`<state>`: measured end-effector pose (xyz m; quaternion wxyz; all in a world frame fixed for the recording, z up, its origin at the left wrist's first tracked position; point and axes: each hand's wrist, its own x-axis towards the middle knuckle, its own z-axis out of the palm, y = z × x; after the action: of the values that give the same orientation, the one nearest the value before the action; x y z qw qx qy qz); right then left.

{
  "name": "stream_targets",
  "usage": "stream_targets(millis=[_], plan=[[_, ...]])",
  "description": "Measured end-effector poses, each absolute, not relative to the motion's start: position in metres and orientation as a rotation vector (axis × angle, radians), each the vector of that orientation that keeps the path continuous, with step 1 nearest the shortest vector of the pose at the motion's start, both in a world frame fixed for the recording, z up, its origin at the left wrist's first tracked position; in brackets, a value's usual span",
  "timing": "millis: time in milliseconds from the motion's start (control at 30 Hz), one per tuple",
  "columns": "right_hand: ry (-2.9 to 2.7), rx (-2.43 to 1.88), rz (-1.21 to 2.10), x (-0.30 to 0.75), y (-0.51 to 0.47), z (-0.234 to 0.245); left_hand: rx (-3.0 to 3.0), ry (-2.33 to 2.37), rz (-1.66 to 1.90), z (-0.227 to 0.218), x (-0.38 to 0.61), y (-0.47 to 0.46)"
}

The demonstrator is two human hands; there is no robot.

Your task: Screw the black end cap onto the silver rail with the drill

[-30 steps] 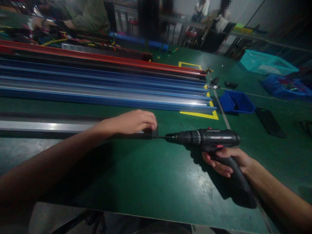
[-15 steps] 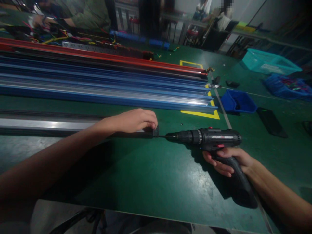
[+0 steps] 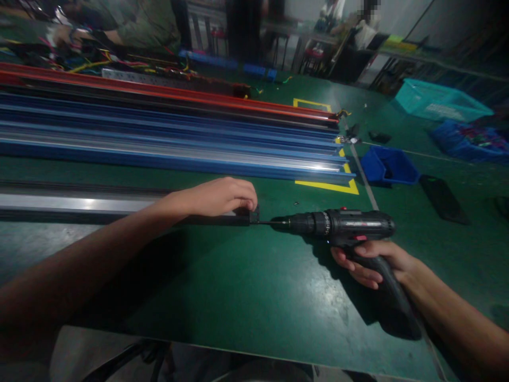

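My right hand (image 3: pixel 369 262) is wrapped round the grip of a black cordless drill (image 3: pixel 353 225) with red details. The drill lies level, and its long thin bit (image 3: pixel 265 223) points left, its tip at the small black end piece (image 3: pixel 254 216) of a long black and silver metal profile (image 3: pixel 87 203). Over the right end of that profile, my left hand (image 3: pixel 225 196) is closed, fingers curled down on the profile by the end piece. The fingertips are partly hidden, and whether a screw sits at the bit's tip cannot be made out.
Behind lie several long blue profiles (image 3: pixel 178 140) and a red one (image 3: pixel 178 93) on the green table (image 3: pixel 254 297). To the right are a blue bin (image 3: pixel 389 165), a black phone-like slab (image 3: pixel 443 199) and a turquoise crate (image 3: pixel 441 101). Across the table a co-worker's sleeve (image 3: pixel 149 29) shows near wires.
Almost nothing differs. Both hands, the drill and the profile keep their places, with the bit still at the end piece.
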<state>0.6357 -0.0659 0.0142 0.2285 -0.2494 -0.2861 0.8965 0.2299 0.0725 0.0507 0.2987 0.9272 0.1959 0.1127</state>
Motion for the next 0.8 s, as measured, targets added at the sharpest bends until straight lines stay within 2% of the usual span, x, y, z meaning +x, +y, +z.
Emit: stream_targets(millis=[800], plan=[[-0.831,-0.667,2.47,0.63,-0.054,0.014,2.44,0.429,0.351,0.046,0.232,0.087]])
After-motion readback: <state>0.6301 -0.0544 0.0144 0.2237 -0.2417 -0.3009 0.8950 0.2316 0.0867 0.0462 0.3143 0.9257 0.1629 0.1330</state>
